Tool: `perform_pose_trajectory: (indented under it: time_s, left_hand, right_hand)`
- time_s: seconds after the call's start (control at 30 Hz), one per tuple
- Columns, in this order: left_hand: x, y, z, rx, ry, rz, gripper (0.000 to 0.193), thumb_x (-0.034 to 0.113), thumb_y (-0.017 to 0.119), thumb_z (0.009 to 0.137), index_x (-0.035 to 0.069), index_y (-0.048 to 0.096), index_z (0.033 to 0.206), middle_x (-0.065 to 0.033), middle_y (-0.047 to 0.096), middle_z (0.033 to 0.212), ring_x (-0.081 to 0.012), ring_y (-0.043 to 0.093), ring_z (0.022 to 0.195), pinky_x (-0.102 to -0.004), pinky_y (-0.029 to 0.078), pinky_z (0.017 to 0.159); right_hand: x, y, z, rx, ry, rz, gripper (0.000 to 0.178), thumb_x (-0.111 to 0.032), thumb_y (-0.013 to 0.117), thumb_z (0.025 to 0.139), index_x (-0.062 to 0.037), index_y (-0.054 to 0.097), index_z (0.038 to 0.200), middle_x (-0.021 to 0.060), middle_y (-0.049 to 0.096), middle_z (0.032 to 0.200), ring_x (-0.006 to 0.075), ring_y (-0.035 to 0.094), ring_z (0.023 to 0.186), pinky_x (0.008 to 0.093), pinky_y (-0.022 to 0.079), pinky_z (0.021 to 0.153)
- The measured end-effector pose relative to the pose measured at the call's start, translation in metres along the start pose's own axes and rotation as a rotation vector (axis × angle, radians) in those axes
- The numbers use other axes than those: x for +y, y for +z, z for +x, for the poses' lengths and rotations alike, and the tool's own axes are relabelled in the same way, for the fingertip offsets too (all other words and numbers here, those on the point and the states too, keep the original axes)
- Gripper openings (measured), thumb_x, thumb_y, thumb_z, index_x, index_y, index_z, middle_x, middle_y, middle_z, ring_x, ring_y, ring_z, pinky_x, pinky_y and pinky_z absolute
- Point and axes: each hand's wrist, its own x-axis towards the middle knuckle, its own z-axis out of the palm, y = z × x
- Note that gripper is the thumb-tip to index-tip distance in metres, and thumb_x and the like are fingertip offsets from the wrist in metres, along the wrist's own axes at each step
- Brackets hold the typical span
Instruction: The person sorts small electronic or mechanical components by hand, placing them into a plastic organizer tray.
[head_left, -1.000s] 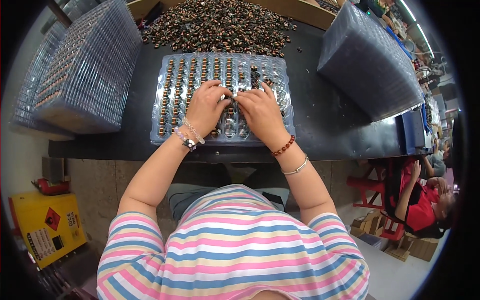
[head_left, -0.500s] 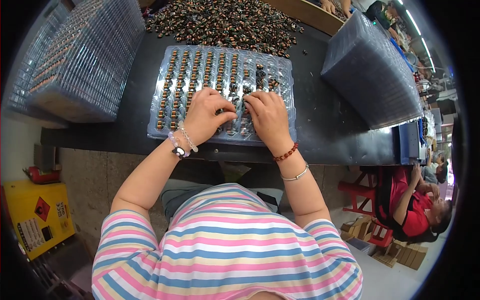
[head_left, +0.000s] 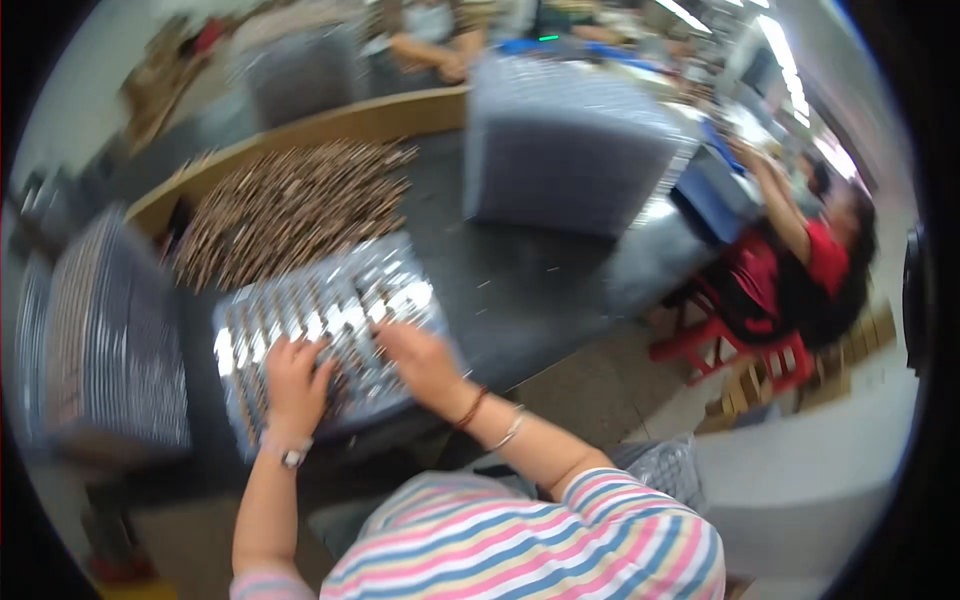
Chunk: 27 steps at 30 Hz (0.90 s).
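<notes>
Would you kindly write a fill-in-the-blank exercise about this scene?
The left hand and right hand are over the clear plastic ____.
The silver bangle is on the ____ forearm.
The stool under the seated co-worker is coloured ____.
The person's shirt is patterned with ____.

Missing words: tray; right; red; stripes.

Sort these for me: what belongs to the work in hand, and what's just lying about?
In use:
- clear rectangular plastic tray, under left hand and right hand
- heap of small brownish parts, blurred
- tall translucent plastic stacks, probably

Apparently unrelated:
- brown cardboard boxes
- red plastic stool, under seated person
</notes>
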Motion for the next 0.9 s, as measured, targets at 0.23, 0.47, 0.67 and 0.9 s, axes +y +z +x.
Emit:
perform_pose_trajectory:
  time_s: [0.23, 0.47, 0.67, 0.9]
  left_hand:
    - [-0.022, 0.009, 0.002, -0.07, 0.128, -0.009, 0.007, 0.006, 0.063, 0.075, 0.002, 0.058, 0.079, -0.0137, 0.055, 0.092, -0.0342, 0.048, 0.096, -0.0463, 0.037, 0.09]
    - [-0.02, 0.021, 0.01, -0.086, 0.048, -0.143, 0.012, 0.001, 0.064, 0.077, -0.001, 0.06, 0.088, -0.0134, 0.058, 0.093, -0.0298, 0.054, 0.091, -0.0378, 0.042, 0.083]
    - [-0.025, 0.015, 0.009, -0.063, 0.065, -0.162, 0.016, 0.0, 0.065, 0.073, 0.001, 0.059, 0.089, -0.0119, 0.057, 0.085, -0.029, 0.052, 0.084, -0.0382, 0.042, 0.079]
    - [-0.02, 0.011, 0.019, -0.135, -0.102, -0.238, 0.013, -0.002, 0.068, 0.069, 0.001, 0.058, 0.076, -0.0093, 0.054, 0.08, -0.0256, 0.051, 0.08, -0.035, 0.041, 0.076]
  right_hand:
    - [0.001, 0.006, 0.005, -0.019, 0.222, 0.351, 0.02, -0.015, 0.051, 0.093, -0.002, 0.063, 0.102, 0.0164, 0.063, 0.089, 0.0315, 0.062, 0.078, 0.0376, 0.048, 0.07]
    - [0.009, 0.001, 0.001, 0.056, 0.167, 0.329, 0.021, -0.017, 0.05, 0.094, -0.0005, 0.063, 0.098, 0.0118, 0.06, 0.07, 0.0233, 0.06, 0.061, 0.0362, 0.046, 0.061]
    - [0.003, -0.001, 0.002, 0.04, 0.213, 0.378, 0.023, -0.018, 0.052, 0.092, 0.0011, 0.064, 0.095, 0.0159, 0.063, 0.078, 0.0273, 0.061, 0.063, 0.0379, 0.048, 0.062]
    - [0.001, -0.002, 0.0, 0.057, 0.182, 0.268, 0.024, -0.022, 0.053, 0.091, -0.0006, 0.064, 0.092, 0.0163, 0.064, 0.085, 0.0336, 0.06, 0.08, 0.0425, 0.046, 0.072]
